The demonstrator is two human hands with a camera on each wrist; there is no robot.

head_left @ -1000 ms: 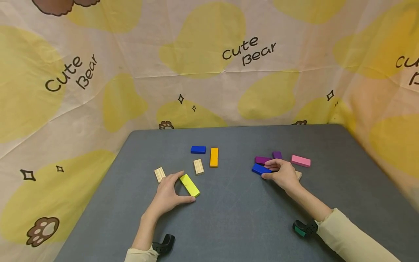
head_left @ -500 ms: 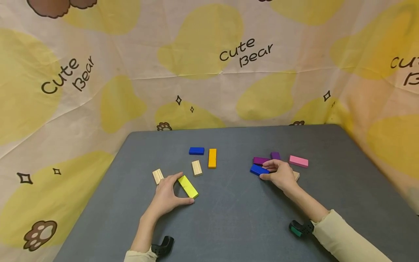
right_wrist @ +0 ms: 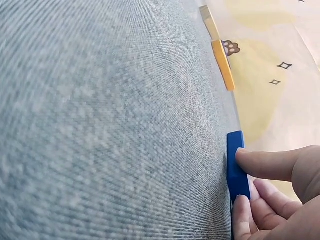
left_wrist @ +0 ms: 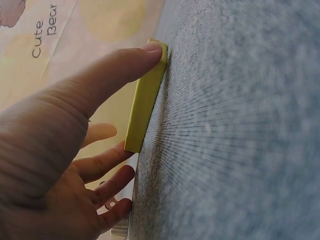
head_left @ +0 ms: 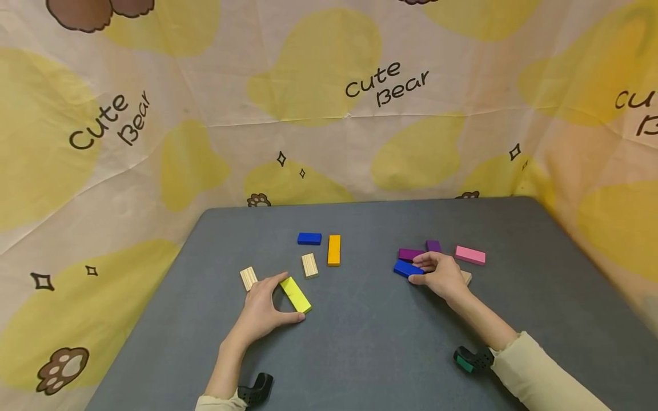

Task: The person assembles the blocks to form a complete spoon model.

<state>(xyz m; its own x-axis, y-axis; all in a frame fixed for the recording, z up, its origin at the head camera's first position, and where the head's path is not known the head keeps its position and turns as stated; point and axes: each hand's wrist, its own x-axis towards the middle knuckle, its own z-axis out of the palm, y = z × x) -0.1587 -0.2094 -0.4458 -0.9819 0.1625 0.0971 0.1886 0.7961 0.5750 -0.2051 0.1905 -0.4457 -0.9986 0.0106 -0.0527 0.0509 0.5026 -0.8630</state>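
On the left of the grey table, my left hand spans a yellow block lengthwise, thumb at the near end and index finger at the far end. The left wrist view shows the yellow block lying along the cloth surface, with the other fingers spread beside it. Over on the right, my right hand pinches a blue block between thumb and fingers. Seen from the right wrist, the thumb presses one face of this blue block. A purple block lies just behind it.
Behind the left hand lie a plain wooden block, another wooden block, a second blue block and an orange block. A dark purple block, a pink block and a partly hidden wooden block surround the right hand.
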